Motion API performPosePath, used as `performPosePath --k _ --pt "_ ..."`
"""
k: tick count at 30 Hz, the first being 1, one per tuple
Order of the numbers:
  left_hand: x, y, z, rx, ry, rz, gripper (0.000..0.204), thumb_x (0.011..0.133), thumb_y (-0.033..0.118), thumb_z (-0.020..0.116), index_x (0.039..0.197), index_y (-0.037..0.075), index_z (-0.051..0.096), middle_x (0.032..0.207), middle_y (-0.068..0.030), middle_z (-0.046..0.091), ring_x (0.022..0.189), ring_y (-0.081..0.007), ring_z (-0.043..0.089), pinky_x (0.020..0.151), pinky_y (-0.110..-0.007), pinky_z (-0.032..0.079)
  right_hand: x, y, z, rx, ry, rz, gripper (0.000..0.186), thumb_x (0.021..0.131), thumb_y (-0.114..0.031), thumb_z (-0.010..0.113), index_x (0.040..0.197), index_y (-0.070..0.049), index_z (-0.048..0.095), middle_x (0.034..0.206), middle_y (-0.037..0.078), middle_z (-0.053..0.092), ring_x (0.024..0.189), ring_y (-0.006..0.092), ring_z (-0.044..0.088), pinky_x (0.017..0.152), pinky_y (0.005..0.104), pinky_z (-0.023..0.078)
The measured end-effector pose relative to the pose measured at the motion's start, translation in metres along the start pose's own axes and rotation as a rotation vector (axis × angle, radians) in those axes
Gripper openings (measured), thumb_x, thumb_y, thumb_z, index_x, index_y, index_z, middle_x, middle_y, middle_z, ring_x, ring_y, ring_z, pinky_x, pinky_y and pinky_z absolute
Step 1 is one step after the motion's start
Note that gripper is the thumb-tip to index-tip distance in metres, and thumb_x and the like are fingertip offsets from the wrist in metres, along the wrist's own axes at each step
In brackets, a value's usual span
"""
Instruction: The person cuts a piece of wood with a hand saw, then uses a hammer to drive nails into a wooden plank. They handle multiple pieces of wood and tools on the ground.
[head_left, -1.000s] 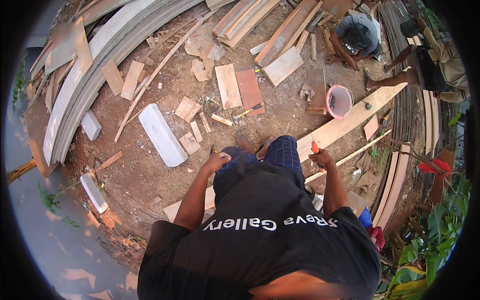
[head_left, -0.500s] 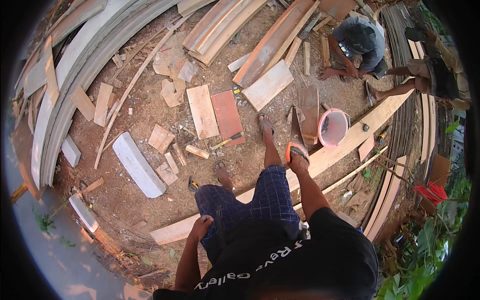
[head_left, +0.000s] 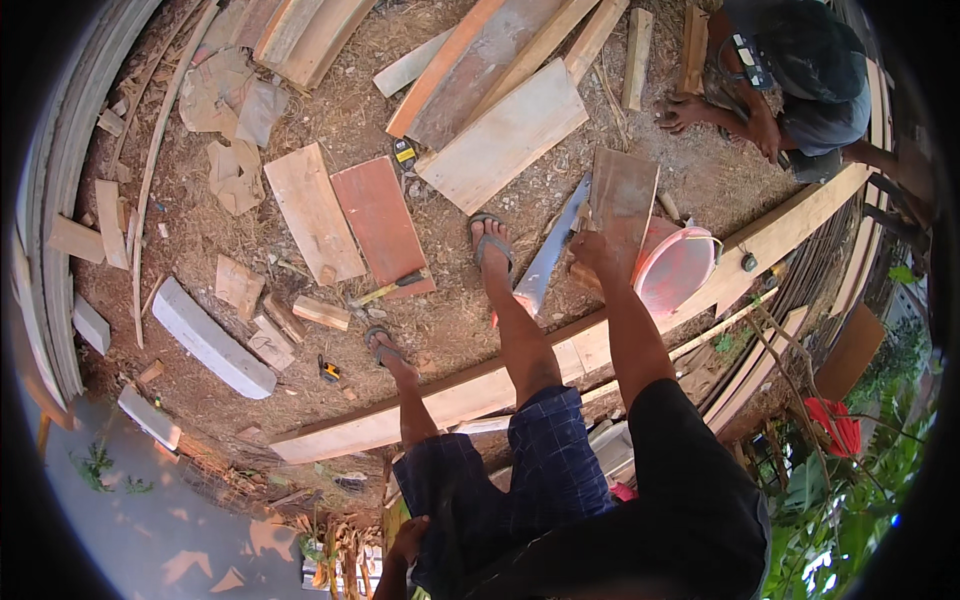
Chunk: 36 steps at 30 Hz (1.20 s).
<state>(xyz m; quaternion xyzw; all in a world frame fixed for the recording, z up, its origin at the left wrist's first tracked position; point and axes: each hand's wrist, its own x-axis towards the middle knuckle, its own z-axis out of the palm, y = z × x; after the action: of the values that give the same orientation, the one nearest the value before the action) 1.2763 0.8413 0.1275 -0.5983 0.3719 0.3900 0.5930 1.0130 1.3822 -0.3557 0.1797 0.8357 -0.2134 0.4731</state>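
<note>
My right hand [head_left: 590,252] reaches forward and closes on the lower edge of a brown board [head_left: 625,195] that stands next to a pink bucket [head_left: 678,272]. A hand saw [head_left: 548,255] with a grey blade and a red handle end lies just left of that hand, beside my right foot [head_left: 490,240]. My left hand [head_left: 408,542] hangs low against my blue checked shorts; nothing shows in it and its fingers are hard to make out.
Another person [head_left: 800,70] crouches at the top right, hands on the ground. A long pale plank [head_left: 450,400] crosses under my legs. A hammer [head_left: 392,288], a red board [head_left: 380,225], a pale board [head_left: 312,215], a grey block [head_left: 210,340] and offcuts lie on the dirt.
I have stepped forward over the long plank and bent down. My right hand went out to the brown board by the bucket. My left hand dropped back to my hip.
</note>
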Motion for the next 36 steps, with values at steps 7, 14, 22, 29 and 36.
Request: performPosePath --k 7,14,22,29,36 --pt "0.012 -0.011 0.018 0.028 0.135 -0.08 0.046 0.098 0.052 0.063 0.085 0.008 0.067 0.073 0.0 0.06 0.068 -0.0109 0.054 0.063 -0.028 0.044 0.199 -0.004 -0.162 0.06 0.658 0.096 0.057 0.084 -0.041 0.073 0.127 -0.005 0.067 0.111 0.021 0.074 0.107 0.0362 0.07 0.095 0.0436 0.053" --pt "0.003 0.004 0.037 -0.165 0.146 -0.105 0.042 0.099 0.05 0.062 0.08 0.012 0.066 0.064 0.0019 0.054 0.061 -0.0119 0.051 0.059 -0.03 0.041 0.263 -0.001 -0.221 -0.103 0.712 0.294 0.073 0.082 -0.041 0.076 0.135 0.004 0.053 0.125 0.03 0.066 0.117 0.0438 0.065 0.101 0.0462 0.051" --pt "0.009 -0.012 0.007 -0.142 0.05 -0.24 0.054 0.099 0.054 0.06 0.078 0.005 0.068 0.06 -0.0038 0.059 0.052 -0.0125 0.055 0.049 -0.028 0.041 0.202 -0.012 -0.163 1.3 0.336 -0.075 0.058 0.089 -0.022 0.07 0.138 -0.003 0.046 0.135 0.023 0.06 0.121 0.0376 0.063 0.093 0.0431 0.057" --pt "0.01 0.008 0.011 -0.032 0.037 -0.184 0.058 0.099 0.056 0.058 0.076 0.004 0.068 0.056 -0.0032 0.056 0.049 -0.0124 0.051 0.048 -0.028 0.037 0.038 -0.042 -0.083 1.949 -0.087 -0.243 0.063 0.093 -0.017 0.065 0.151 -0.01 0.042 0.14 0.018 0.056 0.122 0.0348 0.062 0.094 0.0406 0.059" --pt "0.034 -0.039 0.001 -0.026 0.077 -0.097 0.051 0.099 0.053 0.059 0.078 0.007 0.069 0.063 -0.0022 0.058 0.057 -0.014 0.054 0.056 -0.029 0.042 0.158 -0.051 -0.13 0.656 0.804 -0.139 0.064 0.09 -0.031 0.071 0.14 0.005 0.054 0.113 0.017 0.07 0.097 0.028 0.069 0.089 0.0403 0.053"
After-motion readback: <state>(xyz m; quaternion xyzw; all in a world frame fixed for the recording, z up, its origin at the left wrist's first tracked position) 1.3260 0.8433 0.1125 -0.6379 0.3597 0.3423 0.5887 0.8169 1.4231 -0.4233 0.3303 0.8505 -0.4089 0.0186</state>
